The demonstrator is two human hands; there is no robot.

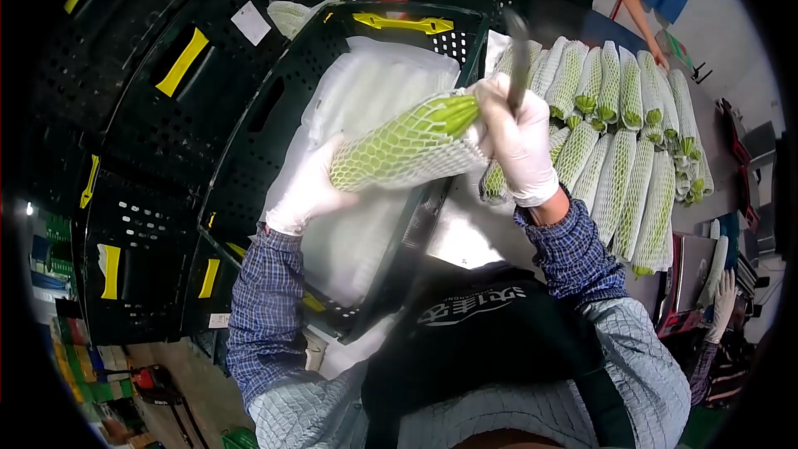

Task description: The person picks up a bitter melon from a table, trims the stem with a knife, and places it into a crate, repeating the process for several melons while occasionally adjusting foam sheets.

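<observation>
A long green vegetable in a white foam net sleeve (391, 150) is held slantwise over a dark crate (220, 199). My left hand (309, 187), in a white glove, is wrapped round its lower left end. At the other end, where the green ridged tip shows, my gloved right hand (522, 145) is closed beside the net's edge. A dark, narrow knife-like tool (518, 58), blurred, sticks up from my right fist. The fingertips of that hand are partly hidden. Cloudy plastic wrap (341, 258) covers the contents of the crate below.
Several netted vegetables (611, 175) lie in rows on the table to the right. Stacked dark crates (158, 150) with yellow handles stand at the left. Across the table is a co-worker's arm (644, 25); another person's gloved hand (721, 308) shows at the far right.
</observation>
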